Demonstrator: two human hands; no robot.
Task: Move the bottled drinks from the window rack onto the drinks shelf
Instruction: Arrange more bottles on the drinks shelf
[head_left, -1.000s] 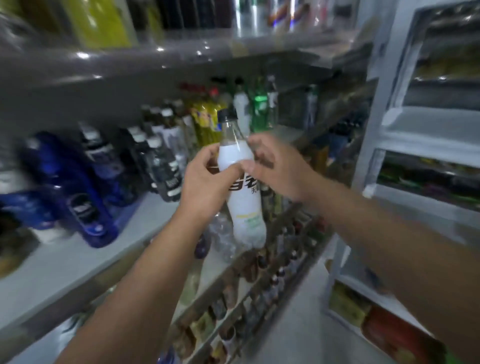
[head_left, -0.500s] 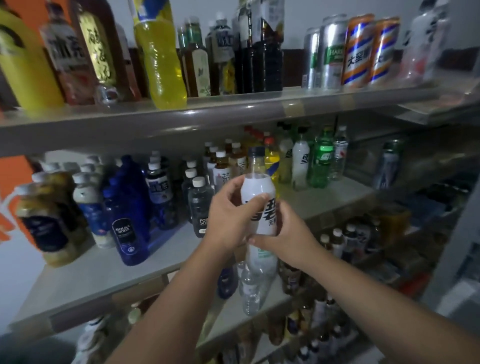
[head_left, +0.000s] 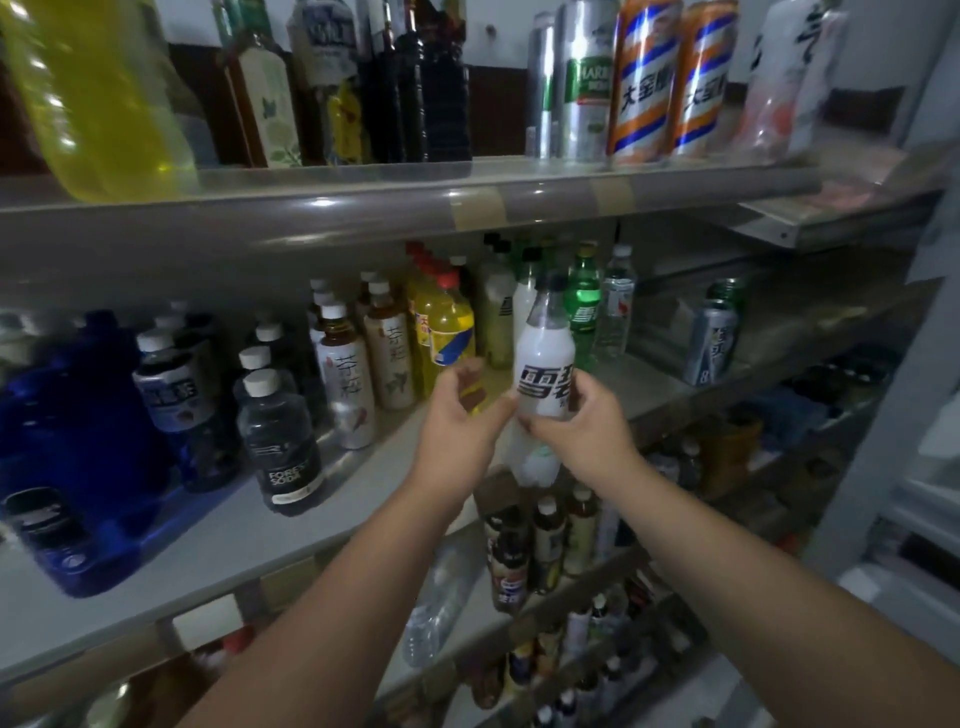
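Note:
A white-labelled clear soda bottle (head_left: 544, 366) with a dark cap is held upright in front of the middle drinks shelf (head_left: 332, 512). My right hand (head_left: 584, 431) grips its lower half from the right. Just left of the bottle is my left hand (head_left: 460, 423), its fingers spread and curled off the label and only the thumb tip close to it. The bottle's base hangs past the shelf's front edge, partly hidden by my hands. Behind it stand green, yellow and pale bottles (head_left: 584, 306).
Tea bottles (head_left: 345, 374), dark soda bottles (head_left: 280, 441) and blue bottles (head_left: 88, 447) fill the shelf's left. A can (head_left: 711, 343) stands at its right. Cans (head_left: 644, 83) and tall bottles line the upper shelf; more bottles crowd the lower shelves. A grey rack post (head_left: 883, 415) rises at right.
The view has swung left from the window rack to the shelf. The bottle has moved toward the middle shelf; my left hand has let go of its top and my right hand now holds it.

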